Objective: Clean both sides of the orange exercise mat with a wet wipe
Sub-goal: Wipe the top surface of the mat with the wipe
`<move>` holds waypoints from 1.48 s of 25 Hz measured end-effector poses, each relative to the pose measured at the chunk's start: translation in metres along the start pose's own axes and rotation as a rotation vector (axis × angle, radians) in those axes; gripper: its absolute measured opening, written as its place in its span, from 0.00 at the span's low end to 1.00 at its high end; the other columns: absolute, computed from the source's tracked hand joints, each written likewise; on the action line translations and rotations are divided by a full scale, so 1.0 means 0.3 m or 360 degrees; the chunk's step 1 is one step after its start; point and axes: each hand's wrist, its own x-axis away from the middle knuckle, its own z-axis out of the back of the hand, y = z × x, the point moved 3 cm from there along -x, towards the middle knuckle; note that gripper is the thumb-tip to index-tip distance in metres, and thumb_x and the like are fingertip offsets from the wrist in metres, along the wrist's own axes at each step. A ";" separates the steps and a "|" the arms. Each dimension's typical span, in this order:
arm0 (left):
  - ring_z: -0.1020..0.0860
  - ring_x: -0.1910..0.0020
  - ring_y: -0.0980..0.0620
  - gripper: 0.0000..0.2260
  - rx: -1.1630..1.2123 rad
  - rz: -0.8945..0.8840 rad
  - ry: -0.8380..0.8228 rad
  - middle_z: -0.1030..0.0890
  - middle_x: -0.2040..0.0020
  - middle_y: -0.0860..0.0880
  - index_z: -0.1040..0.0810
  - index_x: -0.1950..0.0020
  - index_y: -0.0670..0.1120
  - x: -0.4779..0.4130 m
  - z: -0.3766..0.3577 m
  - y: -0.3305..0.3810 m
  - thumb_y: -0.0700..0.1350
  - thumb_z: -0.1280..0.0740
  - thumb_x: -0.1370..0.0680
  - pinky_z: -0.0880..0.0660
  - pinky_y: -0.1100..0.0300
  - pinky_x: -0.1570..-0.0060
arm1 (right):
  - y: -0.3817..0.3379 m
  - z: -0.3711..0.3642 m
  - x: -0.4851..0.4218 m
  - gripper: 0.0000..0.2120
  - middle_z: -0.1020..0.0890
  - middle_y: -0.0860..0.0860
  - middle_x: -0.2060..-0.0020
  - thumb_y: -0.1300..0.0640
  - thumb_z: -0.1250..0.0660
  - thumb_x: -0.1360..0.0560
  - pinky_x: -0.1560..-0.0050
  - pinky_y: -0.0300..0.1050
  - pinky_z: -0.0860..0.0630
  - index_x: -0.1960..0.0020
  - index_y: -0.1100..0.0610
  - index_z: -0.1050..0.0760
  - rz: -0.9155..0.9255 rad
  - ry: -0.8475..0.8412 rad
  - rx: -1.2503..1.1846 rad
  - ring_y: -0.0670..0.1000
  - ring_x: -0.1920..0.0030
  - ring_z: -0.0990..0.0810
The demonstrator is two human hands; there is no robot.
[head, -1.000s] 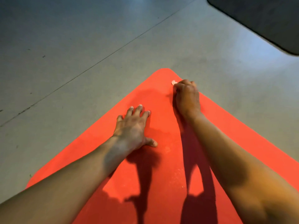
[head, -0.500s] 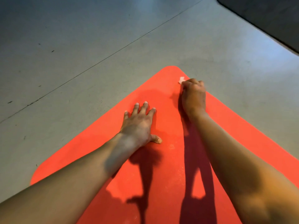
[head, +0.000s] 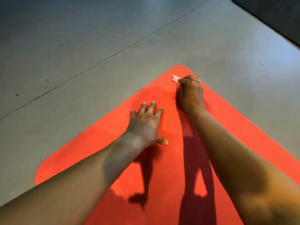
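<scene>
While the left hand [head: 144, 125] stays planted palm-down near the middle of the view, fingers straight and spread and thumb out to the side, the right hand [head: 191, 93] works at about 1 o'clock from it. Its fingers are curled tight around a wet wipe [head: 175, 78], and a crumpled white tuft of the wipe pokes out at the hand's 11 o'clock edge.

Over the last second more of that tuft has come into sight, and the fist has edged a little nearer the rounded far corner of the orange exercise mat [head: 97, 151], which points to 12 o'clock. The whole view has also drifted, so the shift is small and partly the camera's own. I judge this to be the end of a wiping stroke on the upper face near the corner. The mat lies flat on the grey floor [head: 81, 46] and nothing shows it being turned, so the second side probably still waits.

A faint pale smudge sits on the mat at 5 o'clock from the left thumb, perhaps a spot not yet wiped.

No brand, label or writing can be read on the mat, the wipe or the floor. A dark mat [head: 276, 17] cuts across the frame at 2 o'clock, also unmarked.
</scene>
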 end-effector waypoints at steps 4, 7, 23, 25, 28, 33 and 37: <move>0.52 0.19 0.39 0.55 -0.0004 0.0007 0.0009 0.51 0.18 0.47 0.46 0.20 0.53 -0.003 0.006 0.000 0.71 0.25 0.39 0.44 0.31 0.27 | -0.166 -0.054 0.027 0.08 0.17 0.56 0.58 0.65 0.34 0.28 0.52 0.52 0.27 0.57 0.59 0.16 0.0431 -0.0342 -0.0196 0.61 0.56 0.20; 0.50 0.20 0.40 0.54 -0.0037 0.0013 0.0015 0.47 0.19 0.47 0.45 0.21 0.52 -0.009 0.011 -0.005 0.72 0.26 0.38 0.43 0.33 0.27 | -0.259 -0.059 0.046 0.08 0.15 0.56 0.56 0.64 0.33 0.28 0.50 0.49 0.24 0.55 0.59 0.15 0.0809 -0.0647 -0.0419 0.55 0.55 0.19; 0.48 0.21 0.39 0.56 -0.0047 0.0004 -0.0025 0.48 0.20 0.47 0.45 0.21 0.53 -0.015 0.023 0.005 0.70 0.23 0.42 0.39 0.30 0.30 | -0.092 -0.082 -0.118 0.07 0.24 0.60 0.58 0.63 0.37 0.25 0.58 0.54 0.34 0.53 0.62 0.20 0.0524 -0.0259 0.0143 0.62 0.57 0.26; 0.48 0.21 0.39 0.57 -0.0064 0.0017 -0.0038 0.48 0.20 0.47 0.46 0.21 0.53 -0.016 0.020 0.008 0.70 0.23 0.41 0.39 0.30 0.30 | 0.007 -0.057 -0.164 0.11 0.25 0.61 0.60 0.60 0.39 0.23 0.60 0.55 0.34 0.53 0.64 0.19 0.0165 -0.0090 0.0155 0.65 0.58 0.25; 0.49 0.20 0.38 0.57 -0.0065 0.0028 -0.0058 0.48 0.20 0.47 0.47 0.20 0.53 -0.022 0.021 0.008 0.70 0.23 0.41 0.39 0.30 0.30 | 0.043 -0.054 -0.166 0.11 0.25 0.61 0.58 0.63 0.41 0.26 0.60 0.53 0.34 0.58 0.64 0.19 -0.0153 -0.0044 0.0135 0.64 0.57 0.25; 0.50 0.20 0.37 0.57 -0.0061 0.0046 -0.0104 0.50 0.19 0.46 0.48 0.20 0.54 -0.029 0.027 0.013 0.69 0.23 0.41 0.40 0.29 0.30 | -0.042 -0.064 -0.050 0.09 0.26 0.58 0.59 0.62 0.39 0.24 0.58 0.54 0.31 0.51 0.60 0.21 0.0526 -0.0251 0.0185 0.61 0.58 0.27; 0.54 0.20 0.38 0.55 -0.0064 0.0125 -0.0181 0.54 0.18 0.46 0.48 0.20 0.53 -0.029 0.025 0.022 0.68 0.22 0.39 0.43 0.29 0.29 | 0.136 0.042 -0.039 0.21 0.25 0.60 0.59 0.52 0.46 0.20 0.59 0.55 0.30 0.48 0.62 0.18 0.0017 0.0016 0.0242 0.64 0.58 0.25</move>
